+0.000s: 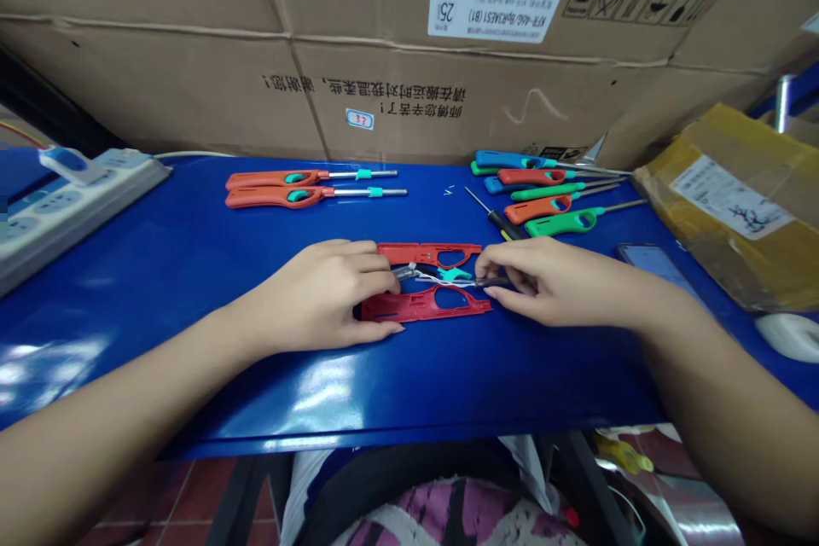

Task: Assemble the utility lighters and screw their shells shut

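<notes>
On the blue table, two red lighter shell halves point(461, 304) lie open, one above the other. My left hand point(326, 294) is curled over their left ends, thumb along the near edge of the lower half and fingertips around it. Between the halves are a teal trigger point(453, 274), white wires point(430, 276) and a silvery part partly under my left fingers. My right hand point(534, 280) pinches a thin metal rod point(496, 281) at the right ends of the shells. Its far end is hidden behind my fingers.
Two assembled orange lighters point(275, 198) lie at the back left. Several colored lighters point(563, 222) and a screwdriver point(505, 224) lie at the back right, near a phone point(659, 264) and a taped package point(723, 205). A power strip point(77, 205) sits left; cardboard point(397, 68) stands behind.
</notes>
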A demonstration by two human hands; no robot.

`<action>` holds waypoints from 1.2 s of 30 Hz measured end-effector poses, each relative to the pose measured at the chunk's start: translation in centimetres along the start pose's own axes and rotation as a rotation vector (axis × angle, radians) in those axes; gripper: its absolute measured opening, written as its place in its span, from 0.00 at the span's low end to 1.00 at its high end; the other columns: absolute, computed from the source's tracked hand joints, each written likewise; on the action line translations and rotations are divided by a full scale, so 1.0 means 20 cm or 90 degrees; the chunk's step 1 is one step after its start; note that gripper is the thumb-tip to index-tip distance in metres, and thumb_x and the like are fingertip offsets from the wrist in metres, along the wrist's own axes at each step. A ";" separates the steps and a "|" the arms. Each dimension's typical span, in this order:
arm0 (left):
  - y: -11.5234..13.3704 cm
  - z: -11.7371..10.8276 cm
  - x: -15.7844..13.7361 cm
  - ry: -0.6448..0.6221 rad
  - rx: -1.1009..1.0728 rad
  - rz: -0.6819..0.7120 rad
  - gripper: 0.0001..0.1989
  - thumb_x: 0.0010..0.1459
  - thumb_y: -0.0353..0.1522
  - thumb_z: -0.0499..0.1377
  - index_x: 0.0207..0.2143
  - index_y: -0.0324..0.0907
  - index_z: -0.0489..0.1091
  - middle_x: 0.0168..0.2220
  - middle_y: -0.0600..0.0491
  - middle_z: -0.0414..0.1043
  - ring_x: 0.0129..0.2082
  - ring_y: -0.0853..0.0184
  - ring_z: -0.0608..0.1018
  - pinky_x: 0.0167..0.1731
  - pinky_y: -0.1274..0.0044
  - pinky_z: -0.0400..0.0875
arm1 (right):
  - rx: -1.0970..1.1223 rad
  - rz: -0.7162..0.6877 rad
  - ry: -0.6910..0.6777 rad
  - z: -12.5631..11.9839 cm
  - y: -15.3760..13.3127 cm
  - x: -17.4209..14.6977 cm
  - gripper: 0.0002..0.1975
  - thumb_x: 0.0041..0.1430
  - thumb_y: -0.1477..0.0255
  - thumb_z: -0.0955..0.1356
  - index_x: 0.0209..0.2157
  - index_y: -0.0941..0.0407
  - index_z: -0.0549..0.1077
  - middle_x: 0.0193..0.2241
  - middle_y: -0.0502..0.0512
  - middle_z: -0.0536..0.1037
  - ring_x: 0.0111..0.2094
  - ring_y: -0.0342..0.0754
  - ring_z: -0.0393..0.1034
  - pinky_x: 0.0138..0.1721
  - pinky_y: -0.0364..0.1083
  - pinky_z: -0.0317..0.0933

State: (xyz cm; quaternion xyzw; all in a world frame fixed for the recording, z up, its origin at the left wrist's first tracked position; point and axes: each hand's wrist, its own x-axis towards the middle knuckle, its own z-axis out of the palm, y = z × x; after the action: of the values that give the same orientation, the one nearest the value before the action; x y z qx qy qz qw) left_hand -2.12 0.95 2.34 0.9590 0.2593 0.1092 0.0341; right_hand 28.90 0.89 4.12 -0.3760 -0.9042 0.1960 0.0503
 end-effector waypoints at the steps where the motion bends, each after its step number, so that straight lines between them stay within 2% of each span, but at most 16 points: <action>1: 0.00 0.00 0.00 -0.003 0.004 -0.005 0.16 0.62 0.45 0.62 0.39 0.42 0.77 0.33 0.51 0.76 0.34 0.61 0.76 0.35 0.70 0.69 | 0.001 -0.011 -0.003 0.00 0.00 0.00 0.06 0.64 0.73 0.66 0.42 0.53 0.73 0.34 0.51 0.78 0.30 0.44 0.70 0.30 0.44 0.59; 5: 0.00 0.00 0.00 -0.008 0.026 -0.018 0.16 0.60 0.46 0.63 0.39 0.42 0.77 0.32 0.51 0.76 0.34 0.61 0.75 0.34 0.70 0.68 | -0.038 -0.031 0.007 0.02 -0.01 0.02 0.08 0.67 0.72 0.64 0.43 0.53 0.73 0.40 0.53 0.79 0.37 0.47 0.73 0.35 0.45 0.61; 11: 0.00 -0.02 -0.01 -0.020 0.034 -0.018 0.12 0.59 0.42 0.63 0.38 0.43 0.77 0.32 0.53 0.77 0.34 0.61 0.75 0.35 0.69 0.69 | -0.114 -0.031 0.026 0.04 -0.02 0.04 0.04 0.65 0.71 0.65 0.40 0.54 0.72 0.36 0.51 0.78 0.32 0.46 0.70 0.30 0.45 0.56; 15: -0.02 -0.05 -0.02 -0.023 0.026 -0.017 0.14 0.57 0.43 0.64 0.38 0.43 0.77 0.33 0.52 0.77 0.35 0.59 0.76 0.36 0.69 0.70 | -0.115 -0.017 -0.009 0.03 -0.02 0.01 0.04 0.63 0.72 0.66 0.39 0.53 0.72 0.36 0.50 0.78 0.31 0.46 0.69 0.30 0.45 0.56; 18: -0.03 -0.05 -0.02 0.005 -0.006 -0.028 0.15 0.61 0.44 0.61 0.38 0.42 0.77 0.35 0.51 0.77 0.36 0.60 0.76 0.38 0.69 0.70 | -0.103 -0.008 -0.029 0.01 0.00 0.00 0.04 0.60 0.71 0.67 0.38 0.53 0.73 0.37 0.51 0.78 0.33 0.46 0.70 0.31 0.45 0.56; 20: -0.03 -0.03 -0.01 0.026 -0.026 -0.044 0.14 0.65 0.42 0.58 0.40 0.41 0.76 0.38 0.49 0.76 0.38 0.60 0.76 0.40 0.69 0.71 | -0.099 0.001 0.011 0.01 0.01 0.01 0.04 0.61 0.70 0.68 0.38 0.53 0.73 0.36 0.51 0.78 0.33 0.47 0.70 0.32 0.46 0.57; 24: -0.05 0.02 0.00 0.036 -0.044 -0.086 0.14 0.70 0.36 0.52 0.47 0.40 0.75 0.44 0.48 0.75 0.43 0.59 0.76 0.45 0.67 0.72 | -0.093 0.014 0.156 0.07 0.03 0.06 0.06 0.63 0.68 0.68 0.38 0.55 0.74 0.37 0.53 0.79 0.37 0.47 0.72 0.34 0.45 0.59; 26: -0.06 0.04 0.00 0.028 -0.066 -0.086 0.15 0.71 0.36 0.51 0.49 0.41 0.75 0.46 0.48 0.75 0.45 0.60 0.76 0.48 0.67 0.72 | -0.085 0.012 0.157 0.11 0.03 0.09 0.05 0.63 0.69 0.69 0.37 0.54 0.75 0.37 0.52 0.79 0.37 0.46 0.73 0.33 0.44 0.59; 31: -0.07 0.05 0.00 0.028 -0.071 -0.087 0.18 0.72 0.40 0.51 0.51 0.41 0.76 0.49 0.48 0.75 0.47 0.60 0.77 0.50 0.67 0.72 | -0.053 0.087 0.198 0.18 0.05 0.13 0.03 0.63 0.72 0.69 0.34 0.54 0.76 0.33 0.49 0.80 0.31 0.43 0.71 0.29 0.43 0.56; 34: -0.08 0.04 0.00 0.032 -0.039 -0.102 0.19 0.71 0.41 0.52 0.52 0.41 0.76 0.49 0.47 0.75 0.48 0.58 0.77 0.50 0.64 0.73 | -0.040 0.119 0.225 0.18 0.07 0.14 0.04 0.62 0.69 0.71 0.35 0.55 0.76 0.32 0.49 0.79 0.31 0.44 0.71 0.28 0.43 0.56; 36: -0.07 0.04 0.00 0.053 -0.033 -0.097 0.19 0.70 0.42 0.53 0.53 0.41 0.75 0.49 0.46 0.75 0.47 0.58 0.76 0.50 0.64 0.72 | -0.027 0.108 0.229 0.14 0.07 0.12 0.07 0.62 0.67 0.71 0.37 0.55 0.76 0.34 0.51 0.78 0.33 0.45 0.70 0.30 0.44 0.58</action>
State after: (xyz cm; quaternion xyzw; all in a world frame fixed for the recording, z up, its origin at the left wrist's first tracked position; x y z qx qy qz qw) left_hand -2.62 2.26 1.48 0.9298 0.3301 0.1528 0.0561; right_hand 27.32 2.57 0.81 -0.4811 -0.8495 0.1100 0.1865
